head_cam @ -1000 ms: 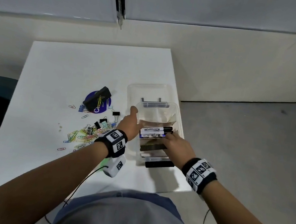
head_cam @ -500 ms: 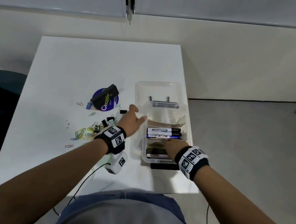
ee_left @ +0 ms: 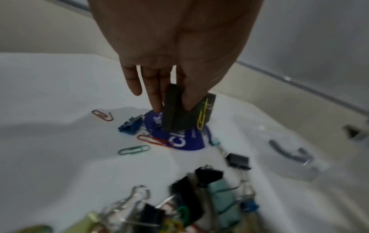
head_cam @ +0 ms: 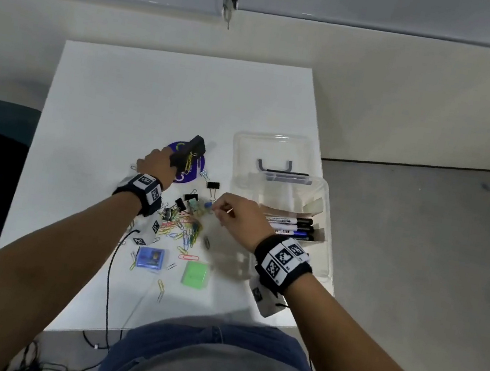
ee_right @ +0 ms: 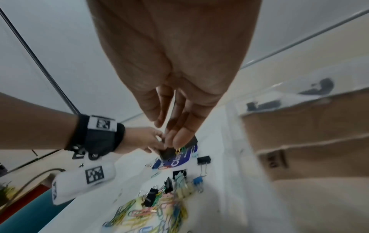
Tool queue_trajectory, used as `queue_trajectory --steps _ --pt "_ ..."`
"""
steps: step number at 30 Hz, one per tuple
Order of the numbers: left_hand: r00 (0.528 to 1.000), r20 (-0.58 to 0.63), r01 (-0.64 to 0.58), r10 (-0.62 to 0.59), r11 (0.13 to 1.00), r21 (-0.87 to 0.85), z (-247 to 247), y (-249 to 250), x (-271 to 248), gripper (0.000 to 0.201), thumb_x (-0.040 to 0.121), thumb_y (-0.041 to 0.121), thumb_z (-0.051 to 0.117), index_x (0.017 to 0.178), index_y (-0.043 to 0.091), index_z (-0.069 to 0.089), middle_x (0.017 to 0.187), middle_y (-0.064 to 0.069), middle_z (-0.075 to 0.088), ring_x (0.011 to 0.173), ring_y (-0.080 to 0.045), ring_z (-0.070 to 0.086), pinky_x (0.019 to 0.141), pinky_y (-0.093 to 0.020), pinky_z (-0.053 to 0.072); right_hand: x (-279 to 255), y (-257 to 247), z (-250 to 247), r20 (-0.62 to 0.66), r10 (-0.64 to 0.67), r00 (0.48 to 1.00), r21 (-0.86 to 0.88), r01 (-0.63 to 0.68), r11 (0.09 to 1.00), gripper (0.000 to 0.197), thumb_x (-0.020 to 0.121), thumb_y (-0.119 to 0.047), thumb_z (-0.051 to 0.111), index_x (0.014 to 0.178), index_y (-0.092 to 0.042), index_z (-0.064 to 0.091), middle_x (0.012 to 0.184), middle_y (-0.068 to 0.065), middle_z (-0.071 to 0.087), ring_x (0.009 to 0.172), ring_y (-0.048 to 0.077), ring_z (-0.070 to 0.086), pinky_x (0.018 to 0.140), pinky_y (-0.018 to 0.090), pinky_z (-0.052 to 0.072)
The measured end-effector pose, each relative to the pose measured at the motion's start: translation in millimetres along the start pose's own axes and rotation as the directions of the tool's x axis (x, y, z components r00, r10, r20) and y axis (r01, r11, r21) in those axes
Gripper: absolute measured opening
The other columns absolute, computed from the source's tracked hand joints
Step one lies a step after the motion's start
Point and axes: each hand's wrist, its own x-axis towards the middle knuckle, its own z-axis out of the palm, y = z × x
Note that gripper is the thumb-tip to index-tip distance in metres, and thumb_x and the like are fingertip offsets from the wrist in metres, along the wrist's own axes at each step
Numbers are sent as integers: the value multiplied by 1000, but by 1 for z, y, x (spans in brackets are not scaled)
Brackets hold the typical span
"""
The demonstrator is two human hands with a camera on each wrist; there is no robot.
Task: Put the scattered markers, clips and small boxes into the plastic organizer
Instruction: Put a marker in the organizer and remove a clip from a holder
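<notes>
My left hand (head_cam: 174, 159) pinches a black block (head_cam: 189, 152) that stands on a purple disc (head_cam: 192, 174); a yellow paper clip clings to the block (ee_left: 173, 110). My right hand (head_cam: 215, 209) hovers over the heap of coloured paper clips (head_cam: 182, 228) and black binder clips (head_cam: 213, 185), fingers loosely together with nothing seen in them (ee_right: 169, 137). The clear plastic organizer (head_cam: 322, 255) stands at the table's right edge with its lid (head_cam: 275, 145) open. Three markers (head_cam: 291, 226) lie in it between cardboard dividers. A blue small box (head_cam: 150, 258) and a green small box (head_cam: 196, 274) lie near me.
The white table (head_cam: 156, 91) ends just right of the organizer and just behind my right wrist. A black cable (head_cam: 110, 276) runs from my left wrist off the near edge. Loose paper clips (head_cam: 160, 289) lie near the front.
My left hand went from the organizer's side to the black block and took hold of it. My right hand left the organizer and moved left over the clips.
</notes>
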Motion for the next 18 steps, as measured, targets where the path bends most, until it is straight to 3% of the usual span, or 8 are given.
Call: queue_trajectory --steps 2,5,8,12,16,18 --pt "999 -18 -47 45 985 -163 -7 3 -13 35 89 19 53 122 7 53 112 -21 61 102 -40 58 86 -44 47 14 -2 15 -48 -10 999 4 10 1000 13 93 -10 55 102 -10 65 101 7 66 86 20 62 80 31 51" --pt "992 -36 -126 121 940 -318 -16 4 -44 26 89 17 51 112 8 59 104 -14 64 92 -31 58 78 -33 44 36 -10 33 -119 28 993 17 -26 1000 32 92 -16 58 123 -15 55 118 11 53 90 27 63 86 37 52" --pt "988 12 -138 156 904 -405 -18 3 -78 26 91 17 48 113 13 60 102 -8 62 93 -25 57 80 -31 46 53 -17 46 -210 96 973 106 -75 992 48 89 -21 62 134 -17 45 121 12 45 93 25 58 89 31 48" --pt "987 54 -105 152 860 -499 -11 -6 -102 25 91 17 48 111 12 62 107 -11 66 97 -28 61 88 -43 51 63 -13 61 -218 142 966 135 -114 984 24 89 -10 61 112 -10 60 111 13 57 84 14 52 78 16 42" --pt "990 35 -101 136 859 -502 -4 -12 -115 24 90 14 49 110 11 63 107 -10 67 98 -28 61 88 -40 49 60 -10 66 -150 184 971 228 -148 962 22 83 0 60 103 -7 62 95 9 62 82 17 56 67 18 44" --pt "993 25 -87 116 857 -507 -3 -15 -118 25 90 13 49 111 10 63 107 -10 67 97 -27 60 87 -38 48 56 -10 68 -118 155 981 171 -133 976 23 79 3 59 100 -6 62 88 6 59 76 16 55 61 16 43"
